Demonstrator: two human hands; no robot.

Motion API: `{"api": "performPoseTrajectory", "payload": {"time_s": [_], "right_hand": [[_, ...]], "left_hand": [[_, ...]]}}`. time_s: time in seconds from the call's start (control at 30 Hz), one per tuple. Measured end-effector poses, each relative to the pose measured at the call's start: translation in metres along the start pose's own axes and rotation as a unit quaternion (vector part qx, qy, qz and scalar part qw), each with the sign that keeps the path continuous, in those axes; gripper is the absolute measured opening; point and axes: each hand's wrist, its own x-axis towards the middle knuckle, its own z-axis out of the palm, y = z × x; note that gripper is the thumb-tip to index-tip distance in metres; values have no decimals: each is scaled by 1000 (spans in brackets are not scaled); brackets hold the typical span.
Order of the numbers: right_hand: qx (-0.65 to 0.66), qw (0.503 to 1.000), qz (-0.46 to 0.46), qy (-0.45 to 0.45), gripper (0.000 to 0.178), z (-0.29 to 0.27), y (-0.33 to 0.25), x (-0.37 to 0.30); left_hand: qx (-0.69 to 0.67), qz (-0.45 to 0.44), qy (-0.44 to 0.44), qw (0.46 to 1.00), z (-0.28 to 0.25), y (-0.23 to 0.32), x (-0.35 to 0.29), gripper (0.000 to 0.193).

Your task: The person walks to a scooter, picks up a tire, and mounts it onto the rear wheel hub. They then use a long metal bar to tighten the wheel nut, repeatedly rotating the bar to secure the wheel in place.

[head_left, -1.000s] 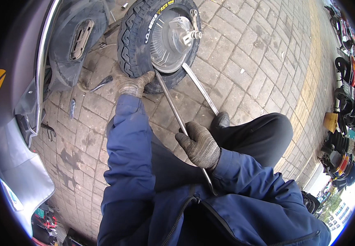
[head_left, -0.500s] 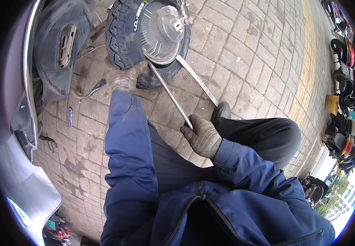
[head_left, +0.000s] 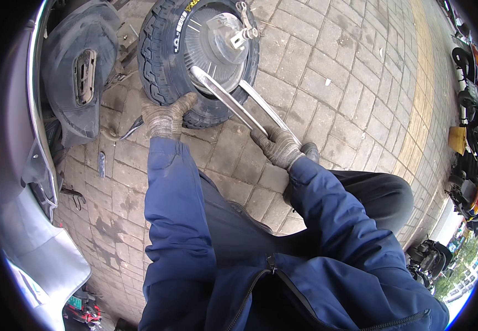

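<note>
A wheel with a black knobby tyre [head_left: 156, 63] and a ribbed metal hub [head_left: 208, 47] stands tilted on the paving. My left hand [head_left: 167, 115], in a dirty knit glove, grips the tyre's near left edge, its thumb on the sidewall. In my gloved right hand [head_left: 278, 147] is a metal tyre lever [head_left: 229, 102]; its flattened tip overlaps the rim's near edge. I cannot tell whether that tip is under the bead. A second tyre lever [head_left: 266, 109] runs from the rim on the right down to my shoe [head_left: 310, 151].
Grey vehicle bodywork [head_left: 12, 121] and a dark plastic cover [head_left: 79, 71] stand on the left. A curved dark-tipped tool [head_left: 131, 128] and a small blue-grey tool [head_left: 102, 164] lie on the bricks. Parked scooters [head_left: 473, 105] line the far right.
My right hand has moved forward and up with its lever, whose tip now shows over the rim. The left hand stays on the tyre. The view has shifted slightly.
</note>
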Motion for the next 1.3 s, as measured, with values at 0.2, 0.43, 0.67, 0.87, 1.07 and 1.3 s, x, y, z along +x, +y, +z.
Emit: {"api": "performPoseTrajectory", "payload": {"time_s": [0.2, 0.43, 0.67, 0.87, 1.07, 1.3], "right_hand": [[98, 989, 4, -115, 54, 21, 4, 70], [139, 978, -107, -115, 58, 35, 24, 114], [85, 984, -79, -137, 46, 26, 12, 125], [167, 968, -127, -136, 43, 22, 11, 139], [143, 971, -155, -114, 36, 4, 0, 129], [-43, 991, -83, -97, 41, -47, -35, 103]], "left_hand": [[-60, -27, -5, 998, -1, 8, -6, 116], [55, 53, 26, 997, -9, -4, -9, 108], [42, 53, 0, 998, -13, -4, -7, 113], [21, 60, -14, 998, -15, -6, -5, 112], [-1, 6, -24, 1000, -12, 9, -7, 113], [55, -7, -5, 998, -17, -12, 2, 117]]}}
